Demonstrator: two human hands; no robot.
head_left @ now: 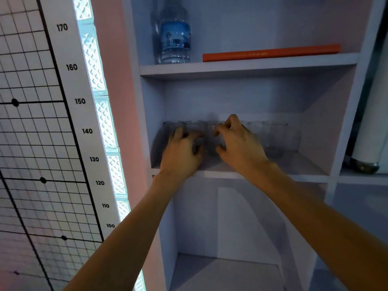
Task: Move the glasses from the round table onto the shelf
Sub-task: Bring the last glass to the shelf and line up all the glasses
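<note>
You are reaching both arms into the middle shelf [273, 175] of the pale unit. Your left hand [181, 154] is curling its fingers round a clear glass [199, 143] that is standing near the shelf's left end, a little in from the front edge. Your right hand [241, 143] is hovering just beside it, toward the middle of the shelf, with thumb and fingers bent in a narrow claw about a second glass [211, 139]. Whether they are touching it you cannot tell, since the clear wall is blurring into the shadow.

More glasses [173, 128] are standing upright in a row along the back edge, starting at the back left corner. Others are grouped toward the right end [275, 137], well apart from your hands.

On the upper shelf [231, 69] a water bottle [175, 34] is standing upright at the left end, and an orange book [270, 52] is lying flat to its right, reaching toward the right end. A height chart [71, 67] is hanging on the wall left of the unit.
</note>
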